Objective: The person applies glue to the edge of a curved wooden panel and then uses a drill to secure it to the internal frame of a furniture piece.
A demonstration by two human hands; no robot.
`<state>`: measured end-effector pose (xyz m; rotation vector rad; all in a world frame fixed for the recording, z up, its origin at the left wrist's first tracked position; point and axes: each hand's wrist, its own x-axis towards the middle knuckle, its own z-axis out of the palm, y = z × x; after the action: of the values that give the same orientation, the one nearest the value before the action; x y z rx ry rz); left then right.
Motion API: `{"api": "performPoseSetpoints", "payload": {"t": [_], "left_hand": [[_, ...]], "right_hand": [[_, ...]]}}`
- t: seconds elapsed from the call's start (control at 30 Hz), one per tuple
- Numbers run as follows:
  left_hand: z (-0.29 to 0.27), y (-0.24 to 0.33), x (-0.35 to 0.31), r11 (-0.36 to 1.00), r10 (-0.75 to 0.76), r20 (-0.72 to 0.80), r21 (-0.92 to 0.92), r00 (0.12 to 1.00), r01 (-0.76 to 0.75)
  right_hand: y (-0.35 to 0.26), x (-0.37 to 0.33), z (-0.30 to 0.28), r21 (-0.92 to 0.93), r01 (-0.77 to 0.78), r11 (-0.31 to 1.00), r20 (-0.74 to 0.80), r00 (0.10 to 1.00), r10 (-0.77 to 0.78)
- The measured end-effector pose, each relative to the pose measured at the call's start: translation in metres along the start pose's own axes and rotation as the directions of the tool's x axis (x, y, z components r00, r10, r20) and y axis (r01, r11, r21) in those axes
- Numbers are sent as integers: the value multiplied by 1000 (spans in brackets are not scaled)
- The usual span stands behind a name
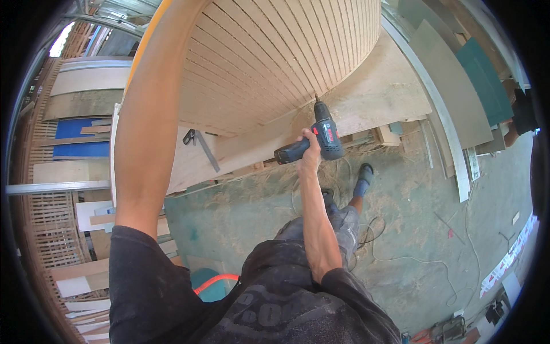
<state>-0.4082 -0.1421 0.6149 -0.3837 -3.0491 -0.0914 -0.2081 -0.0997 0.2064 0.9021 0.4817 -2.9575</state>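
My right hand (310, 152) is wrapped round the handle of a black cordless drill (327, 137) with red accents. The drill points away from me, and its bit meets the near edge of a large curved wooden panel (269, 63) cut with many close parallel grooves. This panel stands on a pale wooden board (395, 86) strewn with sawdust. My left arm reaches up along the panel's left side; its hand lies beyond the top of the picture. Left of the drill, a grey metal bar tool with a dark head (205, 150) lies on the board.
Wood strips and sheets (86, 106) fill a slatted rack on the left. Long panels (447, 86) and a green sheet (484, 80) lean at the right, near another person's arm (511, 136). A thin cable (407, 261) snakes over the sawdust-covered green floor (412, 212).
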Motion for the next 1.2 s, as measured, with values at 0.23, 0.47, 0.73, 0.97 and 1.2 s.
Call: {"api": "performPoseSetpoints", "payload": {"t": [0.23, 0.47, 0.73, 0.97, 1.2], "left_hand": [[9, -14, 24, 992, -3, 10, 126, 1000, 2], [13, -24, 31, 986, -2, 17, 165, 1000, -1], [11, -17, 25, 977, 45, 19, 208, 999, -48], [12, -20, 25, 999, -33, 13, 33, 999, 33], [13, -23, 28, 990, 25, -7, 139, 1000, -24]], "right_hand": [[12, 7, -2, 60, -10, 998, -30, 999, 11], [19, 10, 3, 108, -11, 994, -32, 999, 14], [20, 14, 3, 127, -28, 991, -59, 998, 36], [20, 16, 5, 142, -48, 989, -29, 998, 53], [18, 16, 8, 138, -43, 990, -36, 998, 48]]}}
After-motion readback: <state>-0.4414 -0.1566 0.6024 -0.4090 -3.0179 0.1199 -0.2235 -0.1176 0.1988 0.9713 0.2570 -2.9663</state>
